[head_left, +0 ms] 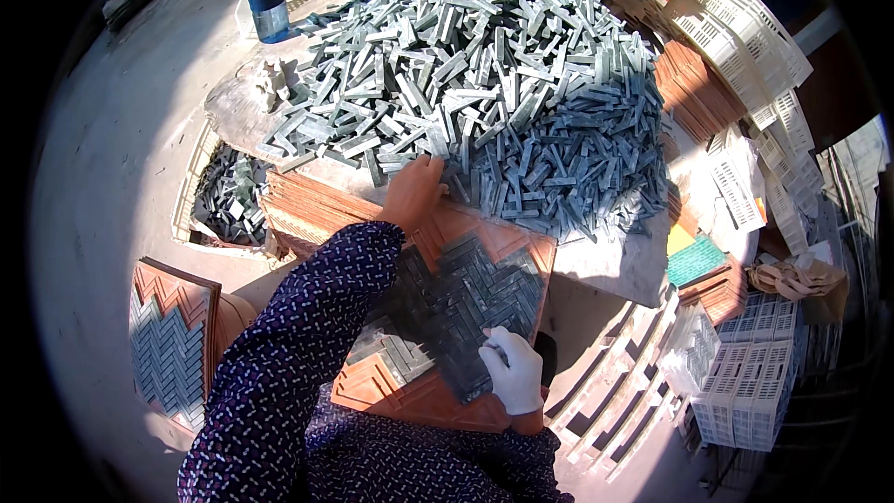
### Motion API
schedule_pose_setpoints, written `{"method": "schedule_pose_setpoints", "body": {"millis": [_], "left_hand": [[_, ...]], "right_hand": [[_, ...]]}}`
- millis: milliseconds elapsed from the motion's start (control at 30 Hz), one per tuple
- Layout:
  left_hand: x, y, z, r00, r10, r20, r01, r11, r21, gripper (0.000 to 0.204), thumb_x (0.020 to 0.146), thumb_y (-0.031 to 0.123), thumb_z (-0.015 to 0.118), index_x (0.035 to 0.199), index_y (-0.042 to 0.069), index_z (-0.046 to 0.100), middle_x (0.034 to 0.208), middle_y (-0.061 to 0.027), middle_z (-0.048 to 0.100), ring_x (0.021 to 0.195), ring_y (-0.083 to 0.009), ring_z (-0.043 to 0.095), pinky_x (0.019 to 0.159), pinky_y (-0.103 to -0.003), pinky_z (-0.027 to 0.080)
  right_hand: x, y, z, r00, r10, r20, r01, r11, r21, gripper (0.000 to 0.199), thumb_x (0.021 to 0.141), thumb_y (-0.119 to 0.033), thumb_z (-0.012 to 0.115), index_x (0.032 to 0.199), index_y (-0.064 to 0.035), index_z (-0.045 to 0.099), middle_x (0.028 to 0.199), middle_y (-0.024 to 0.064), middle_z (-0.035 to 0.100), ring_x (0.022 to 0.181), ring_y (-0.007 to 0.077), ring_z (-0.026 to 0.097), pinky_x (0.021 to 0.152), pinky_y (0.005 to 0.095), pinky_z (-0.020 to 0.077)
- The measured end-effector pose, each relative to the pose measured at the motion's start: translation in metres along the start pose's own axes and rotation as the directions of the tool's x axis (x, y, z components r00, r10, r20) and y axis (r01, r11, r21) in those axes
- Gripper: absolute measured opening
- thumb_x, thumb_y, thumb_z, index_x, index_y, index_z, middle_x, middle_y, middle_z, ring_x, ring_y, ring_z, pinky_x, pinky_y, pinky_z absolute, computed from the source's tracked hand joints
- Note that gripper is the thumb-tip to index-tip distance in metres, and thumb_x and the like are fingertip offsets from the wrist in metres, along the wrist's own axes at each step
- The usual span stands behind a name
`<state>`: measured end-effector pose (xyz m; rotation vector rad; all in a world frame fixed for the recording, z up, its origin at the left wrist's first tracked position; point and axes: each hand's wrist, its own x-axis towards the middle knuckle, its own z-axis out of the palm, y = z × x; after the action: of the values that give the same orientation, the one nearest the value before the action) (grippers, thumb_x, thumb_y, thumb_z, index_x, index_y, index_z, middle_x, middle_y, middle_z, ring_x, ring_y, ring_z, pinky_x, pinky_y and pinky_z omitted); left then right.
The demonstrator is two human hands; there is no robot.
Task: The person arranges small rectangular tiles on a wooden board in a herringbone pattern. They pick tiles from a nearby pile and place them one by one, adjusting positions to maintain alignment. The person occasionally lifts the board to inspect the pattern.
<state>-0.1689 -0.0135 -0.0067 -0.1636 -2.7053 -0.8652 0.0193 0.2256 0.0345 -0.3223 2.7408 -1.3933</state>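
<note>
My bare left hand (416, 192) reaches to the near edge of a big heap of grey-green stone strips (484, 65). Its fingers are curled against the strips; what lies between them is hidden. Below it, an orange-brown tray (377, 389) with moulded zigzag slots rests tilted before me. Dark strips fill much of this tray in a herringbone pattern (470, 303), while bare slots show along its upper and lower left parts. My right hand (514, 374), in a white glove, is at the tray's lower right, fingers bent together over the laid strips. Anything in its pinch is too small to make out.
Stacked orange trays (312, 210) stand left of my arm, beside a crate of dark pieces (231, 196). A filled tray (169, 349) leans further left. A blue bottle (268, 2) stands behind. White crates (745, 382) and a slatted pallet (615, 387) lie right.
</note>
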Motion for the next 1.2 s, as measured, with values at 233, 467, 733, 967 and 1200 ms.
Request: {"method": "schedule_pose_setpoints", "body": {"millis": [233, 467, 733, 967, 1200], "left_hand": [[-0.043, -0.019, -0.040, 0.997, 0.001, 0.077, 0.010, 0.990, -0.139, 0.018, 0.078, 0.015, 0.064, 0.086, 0.001, 0.056, 0.084, -0.0144, 0.056, 0.080, -0.0345, 0.059, 0.068, -0.041, 0.047], [-0.124, -0.023, -0.058, 0.988, -0.122, 0.094, 0.136, 0.978, -0.156, 0.025, 0.075, 0.009, 0.068, 0.097, 0.001, 0.059, 0.088, -0.0143, 0.058, 0.079, -0.0337, 0.059, 0.069, -0.040, 0.048], [-0.127, -0.013, -0.055, 0.993, -0.122, -0.001, 0.120, 0.979, -0.165, 0.031, 0.075, 0.004, 0.067, 0.105, 0.000, 0.058, 0.089, -0.0153, 0.058, 0.077, -0.0325, 0.061, 0.067, -0.038, 0.049], [-0.124, -0.015, -0.047, 0.984, -0.179, 0.019, 0.179, 0.962, -0.209, 0.021, 0.074, 0.001, 0.066, 0.094, 0.000, 0.059, 0.087, -0.0160, 0.058, 0.081, -0.0345, 0.061, 0.070, -0.039, 0.049], [-0.122, -0.021, -0.044, 0.991, -0.133, 0.011, 0.131, 0.956, -0.261, 0.012, 0.075, 0.003, 0.063, 0.087, 0.002, 0.061, 0.083, -0.0158, 0.057, 0.080, -0.0364, 0.059, 0.069, -0.042, 0.048]], "right_hand": [[-0.003, 0.009, -0.007, 0.998, 0.044, -0.039, -0.042, 0.998, 0.048, 0.025, 0.078, -0.005, 0.068, 0.102, -0.0042, 0.062, 0.083, 0.0101, 0.063, 0.072, 0.0214, 0.064, 0.065, 0.0305, 0.0493], [0.002, 0.011, 0.000, 1.000, 0.020, 0.020, -0.021, 0.999, 0.047, 0.025, 0.079, -0.005, 0.068, 0.102, -0.0038, 0.061, 0.086, 0.0115, 0.064, 0.078, 0.0229, 0.065, 0.068, 0.0301, 0.0508], [0.000, 0.004, -0.002, 0.999, 0.030, -0.022, -0.029, 0.999, 0.031, 0.024, 0.078, -0.003, 0.066, 0.101, -0.0003, 0.064, 0.081, 0.0093, 0.064, 0.069, 0.0156, 0.062, 0.065, 0.0269, 0.0485], [0.022, -0.009, 0.001, 0.991, -0.134, -0.004, 0.134, 0.990, 0.046, 0.025, 0.078, -0.003, 0.066, 0.103, -0.0007, 0.065, 0.084, 0.0093, 0.066, 0.071, 0.0153, 0.063, 0.066, 0.0263, 0.0492], [0.138, -0.022, 0.042, 0.963, -0.268, -0.035, 0.257, 0.949, -0.183, 0.020, 0.080, -0.013, 0.065, 0.099, -0.0043, 0.061, 0.088, 0.0155, 0.063, 0.077, 0.0269, 0.064, 0.067, 0.0356, 0.0492]]}}
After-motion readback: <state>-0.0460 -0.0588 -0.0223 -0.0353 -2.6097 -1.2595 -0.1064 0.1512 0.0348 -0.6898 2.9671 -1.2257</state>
